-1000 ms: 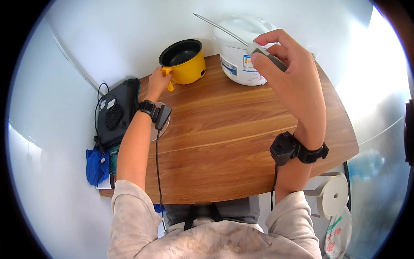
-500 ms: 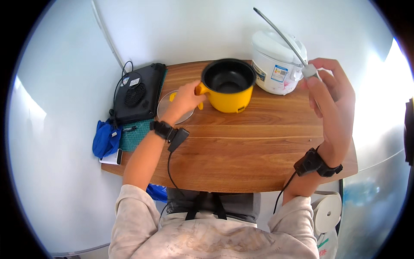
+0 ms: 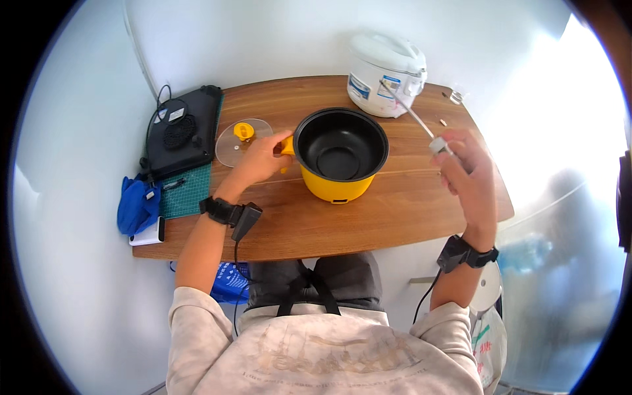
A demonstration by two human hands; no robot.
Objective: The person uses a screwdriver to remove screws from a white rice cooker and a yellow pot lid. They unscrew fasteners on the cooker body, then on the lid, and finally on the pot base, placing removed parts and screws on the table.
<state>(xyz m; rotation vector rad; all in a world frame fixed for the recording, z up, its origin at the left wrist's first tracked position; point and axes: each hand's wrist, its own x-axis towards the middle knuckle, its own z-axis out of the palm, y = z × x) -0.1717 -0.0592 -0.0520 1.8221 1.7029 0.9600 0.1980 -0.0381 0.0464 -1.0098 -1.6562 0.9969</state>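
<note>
A yellow electric cooking pot (image 3: 339, 189) with a black inner surface stands on the wooden table in front of me. My left hand (image 3: 263, 158) is closed round its yellow side handle (image 3: 288, 146). Beside that hand lies a clear lid (image 3: 227, 146) with a yellow knob, partly covered by my fingers. Right of the pot, my right hand (image 3: 464, 161) is raised and closed on a thin grey rod (image 3: 415, 117) with a pale blocky end. The rod slants up and left, in front of the white rice cooker (image 3: 382, 76); its exact kind I cannot make out.
A black appliance with a vent and cord (image 3: 187, 128) lies at the left on a green cutting mat (image 3: 191, 197). A blue cloth bag (image 3: 137, 207) and a white device (image 3: 150, 232) sit near the left edge. A small clear object (image 3: 455, 97) stands at the back right.
My right hand has come down and left with the rod. The pot, with my left hand on its handle, sits nearer to me. The whole view has shifted too.
</note>
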